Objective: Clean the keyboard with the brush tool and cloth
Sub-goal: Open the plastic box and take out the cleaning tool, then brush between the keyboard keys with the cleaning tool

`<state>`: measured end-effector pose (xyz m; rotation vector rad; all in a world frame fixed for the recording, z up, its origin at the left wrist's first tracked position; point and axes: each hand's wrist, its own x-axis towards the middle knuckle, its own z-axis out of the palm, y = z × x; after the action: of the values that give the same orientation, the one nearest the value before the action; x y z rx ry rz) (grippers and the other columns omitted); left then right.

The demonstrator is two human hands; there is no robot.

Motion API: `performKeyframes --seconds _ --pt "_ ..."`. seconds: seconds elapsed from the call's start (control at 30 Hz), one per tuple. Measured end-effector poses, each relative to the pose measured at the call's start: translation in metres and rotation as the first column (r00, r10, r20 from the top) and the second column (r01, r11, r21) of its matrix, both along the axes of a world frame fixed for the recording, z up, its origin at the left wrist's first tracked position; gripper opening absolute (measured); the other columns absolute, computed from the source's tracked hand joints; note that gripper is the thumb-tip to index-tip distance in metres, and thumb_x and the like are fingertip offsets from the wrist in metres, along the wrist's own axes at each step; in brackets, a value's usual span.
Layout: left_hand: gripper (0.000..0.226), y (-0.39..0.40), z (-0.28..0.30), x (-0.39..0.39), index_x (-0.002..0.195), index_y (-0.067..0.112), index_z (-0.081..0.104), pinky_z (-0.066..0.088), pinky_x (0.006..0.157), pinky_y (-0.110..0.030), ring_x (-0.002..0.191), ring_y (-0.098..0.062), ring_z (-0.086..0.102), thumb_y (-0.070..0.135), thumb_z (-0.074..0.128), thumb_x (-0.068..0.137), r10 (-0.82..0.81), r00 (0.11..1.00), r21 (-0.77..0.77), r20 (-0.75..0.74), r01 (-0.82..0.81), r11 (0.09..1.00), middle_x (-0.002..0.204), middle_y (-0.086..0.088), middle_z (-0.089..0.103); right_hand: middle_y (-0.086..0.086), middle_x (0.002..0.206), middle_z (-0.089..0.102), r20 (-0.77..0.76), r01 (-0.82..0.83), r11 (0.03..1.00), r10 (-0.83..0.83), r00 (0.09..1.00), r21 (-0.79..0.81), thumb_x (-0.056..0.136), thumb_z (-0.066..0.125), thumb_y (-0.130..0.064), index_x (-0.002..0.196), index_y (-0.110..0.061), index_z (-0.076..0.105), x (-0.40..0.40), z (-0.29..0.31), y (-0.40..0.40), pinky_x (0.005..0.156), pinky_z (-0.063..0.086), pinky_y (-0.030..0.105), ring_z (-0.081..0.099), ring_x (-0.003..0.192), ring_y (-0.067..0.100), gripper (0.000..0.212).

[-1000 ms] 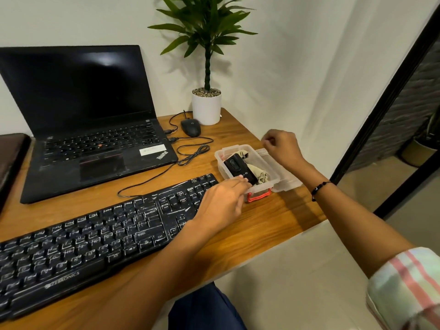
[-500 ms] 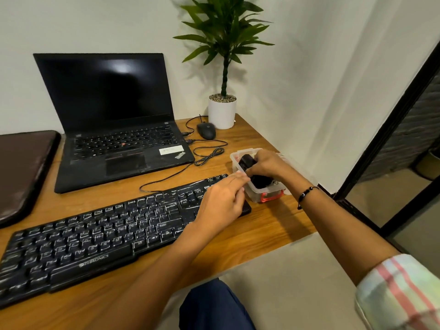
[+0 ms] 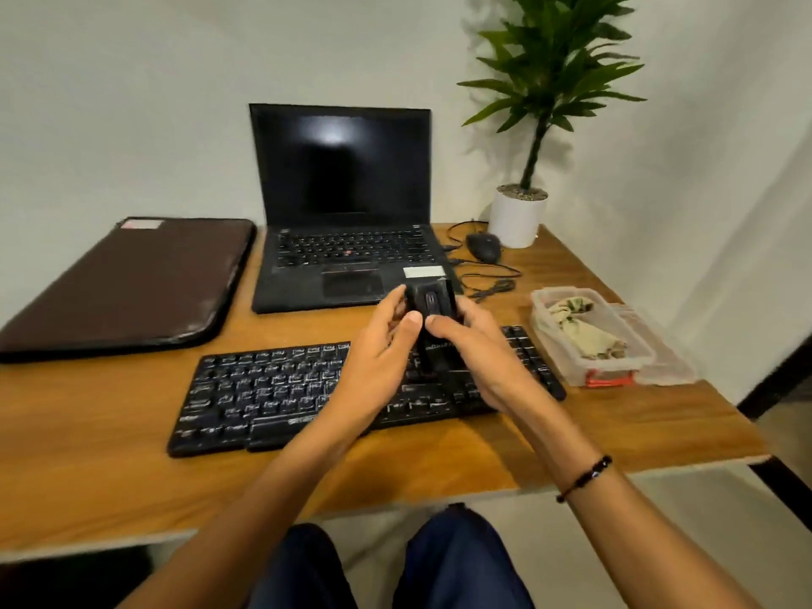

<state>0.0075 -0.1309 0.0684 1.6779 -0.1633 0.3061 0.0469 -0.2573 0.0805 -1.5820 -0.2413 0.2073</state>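
Nearest to us are our knees in dark blue trousers [image 3: 461, 560], under the front edge of the wooden desk [image 3: 110, 468]. Our forearms reach forward over it, the right wrist wearing a dark beaded bracelet [image 3: 584, 478]. Our left hand [image 3: 378, 349] and right hand [image 3: 474, 349] meet above the black keyboard [image 3: 263, 393], which lies flat across the desk. Together they hold the black brush tool [image 3: 433, 307] upright between them: both thumbs press on its near face and the curled fingers wrap its sides, so both hands grip it and lift it clear of the keys. Its lower end is hidden between our palms.

To the right of the keyboard, near its end, sits a clear plastic box [image 3: 615, 367] with a red latch, open, with the crumpled beige cloth [image 3: 580, 327] lying inside.

Beyond the hands stands an open black laptop [image 3: 342, 200] with a dark screen. Left of it lies a dark brown sleeve [image 3: 127, 279]. Right of the laptop rest a black mouse [image 3: 483, 247] with its looped cable and, behind it, a potted plant [image 3: 518, 217] in a white pot against the wall.
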Motion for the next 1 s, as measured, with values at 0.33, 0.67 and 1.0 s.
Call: performKeyframes --seconds 0.33,0.67,1.0 --pt "0.039 0.051 -0.037 -0.041 0.135 0.022 0.044 0.055 0.078 -0.024 0.098 -0.006 0.063 0.019 0.050 0.097 -0.013 0.992 -0.236 -0.125 -0.017 0.972 0.114 0.001 0.062 0.009 0.098 0.068 -0.027 -0.068 0.959 0.079 0.997 0.274 0.081 0.058 -0.011 0.103 -0.024 0.062 -0.053 -0.054 0.069 0.068 0.057 0.037 0.067 0.086 0.023 0.025" --pt "0.022 0.046 -0.056 -0.047 0.113 0.019 0.053 0.049 0.078 -0.019 0.093 -0.007 0.064 0.029 0.049 0.094 0.022 0.999 -0.127 0.026 -0.018 0.992 0.098 0.006 0.065 -0.001 0.088 0.071 0.131 -0.087 0.964 0.055 0.990 0.251 0.073 0.060 -0.033 0.101 -0.022 0.062 -0.061 -0.069 0.065 0.065 0.054 0.028 0.067 0.084 0.015 0.030" --pt "0.047 0.047 -0.057 -0.049 0.120 0.024 0.051 0.051 0.083 -0.025 0.097 -0.009 0.063 0.057 0.050 0.087 0.038 0.992 -0.180 0.117 -0.017 0.984 0.102 0.012 0.066 -0.006 0.076 0.068 0.259 -0.001 0.994 -0.026 0.965 0.107 0.077 0.059 -0.043 0.088 -0.027 0.064 -0.063 -0.066 0.066 0.060 0.056 0.034 0.064 0.072 0.013 0.021"
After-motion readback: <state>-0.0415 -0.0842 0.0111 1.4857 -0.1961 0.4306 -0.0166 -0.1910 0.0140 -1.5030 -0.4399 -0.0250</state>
